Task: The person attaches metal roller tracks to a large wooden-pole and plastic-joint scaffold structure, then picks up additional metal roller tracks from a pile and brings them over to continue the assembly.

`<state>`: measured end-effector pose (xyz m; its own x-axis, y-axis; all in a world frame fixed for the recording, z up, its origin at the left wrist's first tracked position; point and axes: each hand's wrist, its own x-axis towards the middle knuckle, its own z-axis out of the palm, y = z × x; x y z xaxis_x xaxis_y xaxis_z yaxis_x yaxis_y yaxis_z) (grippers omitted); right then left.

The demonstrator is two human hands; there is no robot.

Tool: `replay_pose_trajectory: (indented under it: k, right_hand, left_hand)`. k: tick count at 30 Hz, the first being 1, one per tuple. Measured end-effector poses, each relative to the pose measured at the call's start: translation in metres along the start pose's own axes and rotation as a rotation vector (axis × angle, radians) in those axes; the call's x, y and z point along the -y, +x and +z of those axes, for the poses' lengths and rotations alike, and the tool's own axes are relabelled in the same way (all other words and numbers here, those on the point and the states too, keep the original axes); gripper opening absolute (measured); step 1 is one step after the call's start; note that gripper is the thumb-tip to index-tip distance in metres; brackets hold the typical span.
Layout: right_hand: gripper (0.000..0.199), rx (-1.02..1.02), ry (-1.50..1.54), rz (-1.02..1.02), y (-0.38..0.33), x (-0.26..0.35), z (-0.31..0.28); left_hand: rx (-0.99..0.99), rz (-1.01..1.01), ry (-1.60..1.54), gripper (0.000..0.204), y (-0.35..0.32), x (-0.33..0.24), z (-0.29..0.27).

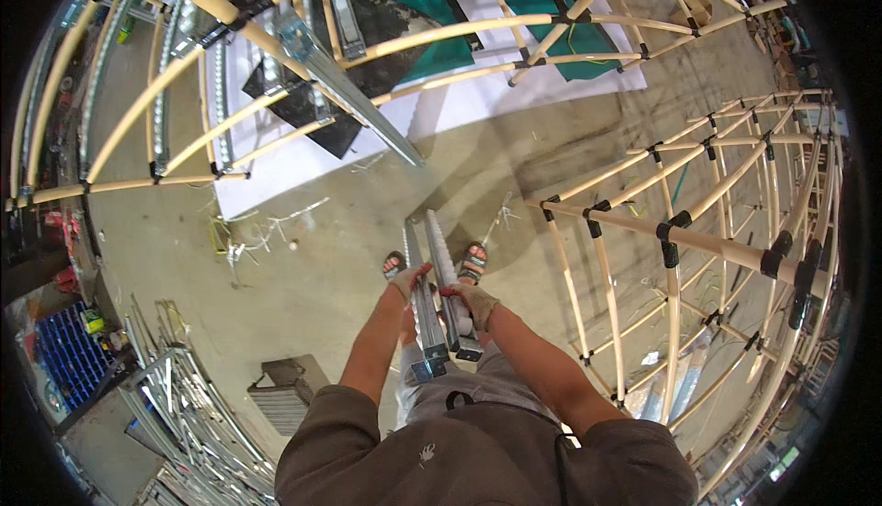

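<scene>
Two long metal roller tracks, with pale wheels along their channels, are in my hands in front of my legs. My left hand [409, 280] is closed around the left roller track [426, 322]. Around the right roller track [438, 242] my right hand [472, 301] is closed. Both tracks run lengthwise away from me, side by side, their near ends by my shorts and their far ends beyond my feet. A dark end piece [429, 366] caps the left one. Light gloves seem to cover both hands; the undersides of the fingers are hidden.
A beige pipe rack with black joints [459, 25] stands ahead over white sheeting [285, 170]; a metal rail [372, 120] leans from it. Another pipe frame [673, 230] is at right. Loose metal rails [188, 405] pile up at lower left, near a grey slatted piece [287, 396].
</scene>
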<state>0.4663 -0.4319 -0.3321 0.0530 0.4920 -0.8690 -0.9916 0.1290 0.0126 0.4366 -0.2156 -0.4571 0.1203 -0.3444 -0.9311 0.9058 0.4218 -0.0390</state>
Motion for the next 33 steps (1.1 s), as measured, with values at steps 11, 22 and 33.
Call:
replay_pose_trajectory:
  k: [11, 22, 33]
  right_hand:
    - [0.059, -0.199, -0.382, -0.032, -0.049, 0.011, 0.000]
    - [0.106, -0.445, -1.463, 0.090, -0.103, 0.037, -0.072]
    - [0.087, -0.452, -1.024, 0.052, -0.107, 0.001, -0.124]
  left_hand:
    - [-0.175, 0.036, -0.031, 0.032, -0.040, 0.017, 0.046]
    - [-0.049, -0.038, 0.007, 0.027, 0.007, 0.070, -0.049]
    - [-0.878, -0.069, 0.962, 0.050, -0.003, 0.090, -0.098]
